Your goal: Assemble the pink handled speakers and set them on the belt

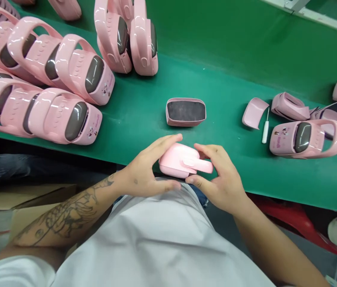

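A pink plastic housing with a looped handle (176, 161) is held between my hands at the table's near edge, over my lap. My left hand (147, 165) cups its left end, fingers stretched along the far side and the thumb on the near side. Around the handle end, my right hand (222, 175) grips with thumb and fingertips. Just beyond them on the green table lies a small stack of pink-rimmed pieces with a dark panel (186, 111) on top.
Rows of pink handled housings (75, 119) with dark windows fill the left; two more (144, 48) stand upright behind. On the right are a curved pink cover (255, 113), a white-handled screwdriver (265, 131), pink parts (289, 107) and another housing (288, 137). A green wall (231, 36) rises behind.
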{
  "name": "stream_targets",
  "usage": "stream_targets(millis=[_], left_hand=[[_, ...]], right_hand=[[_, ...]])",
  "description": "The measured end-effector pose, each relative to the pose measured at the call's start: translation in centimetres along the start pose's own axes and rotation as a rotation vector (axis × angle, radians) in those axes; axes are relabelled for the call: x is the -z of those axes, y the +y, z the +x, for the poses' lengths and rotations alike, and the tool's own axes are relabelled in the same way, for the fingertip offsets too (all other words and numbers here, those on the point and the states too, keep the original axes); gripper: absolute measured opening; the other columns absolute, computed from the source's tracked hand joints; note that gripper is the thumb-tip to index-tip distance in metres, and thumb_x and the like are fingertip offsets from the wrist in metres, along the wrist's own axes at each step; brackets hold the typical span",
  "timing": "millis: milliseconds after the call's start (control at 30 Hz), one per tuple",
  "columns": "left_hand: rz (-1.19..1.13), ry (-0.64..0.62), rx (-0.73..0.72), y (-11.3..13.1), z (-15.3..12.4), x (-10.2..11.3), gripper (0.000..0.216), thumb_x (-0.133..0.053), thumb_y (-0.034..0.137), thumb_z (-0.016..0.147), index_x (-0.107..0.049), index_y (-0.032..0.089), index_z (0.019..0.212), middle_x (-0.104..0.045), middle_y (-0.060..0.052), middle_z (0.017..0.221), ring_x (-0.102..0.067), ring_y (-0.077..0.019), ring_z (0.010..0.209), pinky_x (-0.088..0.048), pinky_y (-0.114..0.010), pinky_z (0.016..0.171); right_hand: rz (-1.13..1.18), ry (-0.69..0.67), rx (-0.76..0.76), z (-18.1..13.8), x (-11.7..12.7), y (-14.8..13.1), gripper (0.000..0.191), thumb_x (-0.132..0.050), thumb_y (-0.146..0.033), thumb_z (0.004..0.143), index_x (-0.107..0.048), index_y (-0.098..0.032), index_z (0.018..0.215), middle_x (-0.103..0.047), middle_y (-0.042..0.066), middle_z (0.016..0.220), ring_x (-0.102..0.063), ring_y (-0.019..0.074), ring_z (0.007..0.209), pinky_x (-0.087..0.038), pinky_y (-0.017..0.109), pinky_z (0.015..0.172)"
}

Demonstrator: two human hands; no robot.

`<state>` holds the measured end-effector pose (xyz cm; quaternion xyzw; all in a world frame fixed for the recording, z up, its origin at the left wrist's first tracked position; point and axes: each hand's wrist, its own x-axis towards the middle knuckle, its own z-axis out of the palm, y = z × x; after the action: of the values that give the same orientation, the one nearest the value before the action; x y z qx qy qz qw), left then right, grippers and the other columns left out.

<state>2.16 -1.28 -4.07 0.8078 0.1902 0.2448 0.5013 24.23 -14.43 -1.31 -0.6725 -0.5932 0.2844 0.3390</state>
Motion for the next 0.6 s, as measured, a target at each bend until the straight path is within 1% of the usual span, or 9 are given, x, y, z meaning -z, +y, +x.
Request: stream_targets(millis=[100,167,233,267,367,433,467,567,600], left_hand=[[-0.046,0.161,0.113,-0.1,0.4,-0.3,0.093,-0.098,0.05,0.067,-0.06,0.022,0.147,-0.066,-0.016,0.147,-0.063,-0.0367,0.135,-0.052,-0.049,0.117],[-0.255,0.299,0.213,0.1,0.6,-0.6,0.087,-0.094,0.056,0.07,-0.061,0.022,0.143,-0.07,-0.014,0.139,-0.07,-0.0338,0.124,-0.059,-0.046,0.105],[-0.515,0.354,0.274,0.5,0.7,-1.0,0.08,-0.081,0.064,0.082,-0.056,0.023,0.145,-0.071,-0.014,0.136,-0.072,-0.0325,0.119,-0.062,-0.045,0.097],[-0.618,0.349,0.296,0.6,0.6,-1.3,0.074,-0.072,0.065,0.088,-0.054,0.023,0.146,-0.071,-0.014,0.136,-0.071,-0.0326,0.12,-0.062,-0.046,0.096],[-0.744,0.282,0.346,0.5,0.2,-1.9,0.06,-0.05,0.061,0.101,-0.052,0.023,0.148,-0.068,-0.015,0.142,-0.068,-0.0343,0.128,-0.061,-0.051,0.101],[-0.659,0.26,0.32,0.0,-0.2,-1.8,0.061,-0.05,0.06,0.102,-0.05,0.023,0.151,-0.064,-0.016,0.149,-0.064,-0.0354,0.135,-0.059,-0.053,0.106],[-0.559,0.27,0.282,-0.3,-0.5,-1.5,0.065,-0.056,0.06,0.1,-0.046,0.025,0.155,-0.058,-0.017,0.156,-0.06,-0.0358,0.142,-0.056,-0.054,0.112],[-0.117,0.307,0.089,-0.6,-0.6,0.2,0.104,-0.083,0.058,0.084,-0.027,0.031,0.167,-0.032,-0.016,0.175,-0.032,-0.0389,0.163,-0.033,-0.059,0.131],[0.024,0.281,0.027,-0.5,-0.5,0.9,0.114,-0.09,0.057,0.077,-0.026,0.031,0.168,-0.029,-0.016,0.177,-0.026,-0.0404,0.165,-0.026,-0.061,0.133]], right_hand=[[0.141,0.141,-0.019,0.3,-1.0,0.1,0.068,-0.078,-0.06,0.09,-0.058,-0.028,0.147,-0.067,0.013,0.135,-0.066,0.0327,0.126,-0.056,0.054,0.11],[0.294,0.207,-0.067,0.5,-1.9,-0.1,0.084,-0.074,-0.069,0.089,-0.046,-0.028,0.157,-0.06,0.016,0.149,-0.062,0.0341,0.136,-0.053,0.054,0.115],[0.431,0.135,-0.105,0.8,-2.8,-0.6,0.099,-0.069,-0.08,0.085,-0.036,-0.027,0.162,-0.053,0.017,0.159,-0.058,0.0359,0.143,-0.052,0.054,0.118],[0.479,0.071,-0.111,0.9,-3.3,-0.9,0.101,-0.066,-0.083,0.085,-0.036,-0.027,0.162,-0.052,0.017,0.162,-0.056,0.0363,0.146,-0.051,0.054,0.119],[0.587,-0.003,-0.098,1.3,-4.2,-1.9,0.088,-0.062,-0.08,0.091,-0.044,-0.025,0.157,-0.055,0.015,0.16,-0.056,0.0357,0.147,-0.051,0.053,0.12],[0.589,0.048,-0.098,1.4,-3.9,-2.2,0.08,-0.066,-0.073,0.092,-0.049,-0.025,0.154,-0.059,0.015,0.156,-0.06,0.0353,0.143,-0.054,0.051,0.117],[0.547,0.076,-0.099,1.5,-3.5,-2.2,0.079,-0.071,-0.07,0.09,-0.051,-0.026,0.152,-0.061,0.014,0.155,-0.062,0.0355,0.141,-0.055,0.052,0.115],[0.297,0.101,-0.089,1.7,-1.5,-2.0,0.08,-0.086,-0.06,0.08,-0.058,-0.029,0.149,-0.064,0.012,0.152,-0.063,0.0368,0.138,-0.054,0.055,0.115],[0.209,0.076,-0.081,1.8,-0.7,-1.9,0.082,-0.089,-0.057,0.077,-0.06,-0.03,0.148,-0.065,0.011,0.151,-0.063,0.0374,0.138,-0.053,0.056,0.116]])
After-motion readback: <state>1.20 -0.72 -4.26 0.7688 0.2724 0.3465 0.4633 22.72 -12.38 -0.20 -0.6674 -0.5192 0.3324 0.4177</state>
